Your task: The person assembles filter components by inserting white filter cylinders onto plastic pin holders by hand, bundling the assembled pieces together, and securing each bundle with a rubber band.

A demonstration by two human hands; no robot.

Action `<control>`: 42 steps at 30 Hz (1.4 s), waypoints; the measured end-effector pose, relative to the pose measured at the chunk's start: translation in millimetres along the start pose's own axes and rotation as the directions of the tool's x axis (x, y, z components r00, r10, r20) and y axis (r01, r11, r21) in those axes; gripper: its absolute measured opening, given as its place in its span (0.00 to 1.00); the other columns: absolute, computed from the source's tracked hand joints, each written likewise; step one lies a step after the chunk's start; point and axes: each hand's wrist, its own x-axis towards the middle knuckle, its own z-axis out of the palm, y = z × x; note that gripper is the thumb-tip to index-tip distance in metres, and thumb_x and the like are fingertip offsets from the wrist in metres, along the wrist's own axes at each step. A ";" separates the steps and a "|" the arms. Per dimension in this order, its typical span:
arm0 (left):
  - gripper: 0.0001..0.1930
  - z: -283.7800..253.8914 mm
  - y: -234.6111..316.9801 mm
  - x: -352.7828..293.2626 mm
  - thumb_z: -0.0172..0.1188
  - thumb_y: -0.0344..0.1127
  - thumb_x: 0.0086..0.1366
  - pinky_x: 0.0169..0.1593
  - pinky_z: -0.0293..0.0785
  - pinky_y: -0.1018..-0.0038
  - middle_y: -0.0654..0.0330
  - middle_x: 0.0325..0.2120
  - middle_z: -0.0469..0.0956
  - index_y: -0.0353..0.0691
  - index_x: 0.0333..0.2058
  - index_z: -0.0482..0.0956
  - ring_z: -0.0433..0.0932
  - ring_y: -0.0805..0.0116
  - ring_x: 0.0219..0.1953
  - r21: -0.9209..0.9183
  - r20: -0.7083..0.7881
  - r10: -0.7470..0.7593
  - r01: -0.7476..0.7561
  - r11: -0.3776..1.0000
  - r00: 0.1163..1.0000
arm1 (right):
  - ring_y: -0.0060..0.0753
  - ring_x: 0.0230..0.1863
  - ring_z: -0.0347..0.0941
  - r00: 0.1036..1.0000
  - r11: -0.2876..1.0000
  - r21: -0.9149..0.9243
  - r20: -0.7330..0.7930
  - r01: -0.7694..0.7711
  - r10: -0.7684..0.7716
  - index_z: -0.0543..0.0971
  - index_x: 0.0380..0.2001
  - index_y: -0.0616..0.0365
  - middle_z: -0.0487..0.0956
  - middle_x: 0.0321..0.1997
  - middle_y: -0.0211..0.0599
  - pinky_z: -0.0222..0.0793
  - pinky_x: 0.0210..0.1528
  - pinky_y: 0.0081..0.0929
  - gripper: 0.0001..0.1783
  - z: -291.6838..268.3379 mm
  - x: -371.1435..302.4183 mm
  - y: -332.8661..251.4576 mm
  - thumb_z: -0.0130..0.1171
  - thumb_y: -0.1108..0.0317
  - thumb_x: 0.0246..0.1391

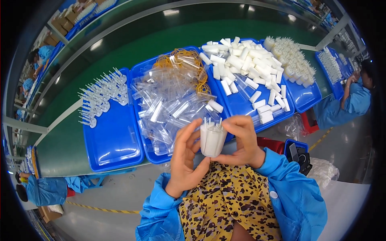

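Note:
Between my hands, in front of my chest, is a white cylindrical assembly (212, 140) with clear plastic around it and thin white stems sticking up from its top. My left hand (188, 154) closes on its left side, thumb low and fingers higher up. On the opposite side my right hand (243, 140) pinches it, with the forefinger at the upper rim and the thumb by the base. Just beyond lies a blue tray with clear plastic pieces (161, 108) and yellow rubber bands (203, 82). One loose white block (215, 106) rests on those pieces.
A blue tray (112, 148) at left holds white stemmed parts (106, 90). To the right are a tray of white foam-like blocks (245, 60) and one of similar stemmed cylinders (291, 60). A green belt (140, 38) runs behind. A co-worker (348, 102) sits at right.

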 end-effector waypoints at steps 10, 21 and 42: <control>0.23 -17.4 -10.5 -4.2 0.58 0.26 0.63 0.48 0.78 0.66 0.51 0.55 0.64 0.30 0.56 0.65 0.71 0.61 0.54 -0.125 -0.212 -0.121 0.096 0.987 0.970 | 0.42 0.47 0.70 0.923 0.918 -0.160 0.069 -0.363 0.378 0.74 0.48 0.57 0.78 0.42 0.41 0.65 0.48 0.35 0.24 -23.5 46.0 37.7 0.67 0.65 0.46; 0.18 -12.0 -15.9 14.3 0.64 0.21 0.56 0.50 0.77 0.69 0.48 0.52 0.67 0.33 0.44 0.69 0.72 0.59 0.53 0.113 -0.283 0.107 -0.077 0.991 0.953 | 0.30 0.29 0.71 0.959 0.913 -0.301 -0.024 -0.275 0.281 0.78 0.50 0.55 0.79 0.36 0.36 0.65 0.33 0.25 0.21 -8.1 46.2 80.1 0.61 0.71 0.50; 0.19 -7.3 -25.7 15.9 0.67 0.23 0.55 0.43 0.80 0.74 0.47 0.49 0.70 0.33 0.45 0.72 0.75 0.61 0.48 0.233 -0.261 0.154 -0.093 0.968 0.953 | 0.14 0.17 0.66 0.844 0.762 0.420 0.018 -0.493 0.536 0.77 0.50 0.64 0.72 0.19 0.27 0.60 0.22 0.12 0.19 -49.4 32.3 14.5 0.46 0.68 0.60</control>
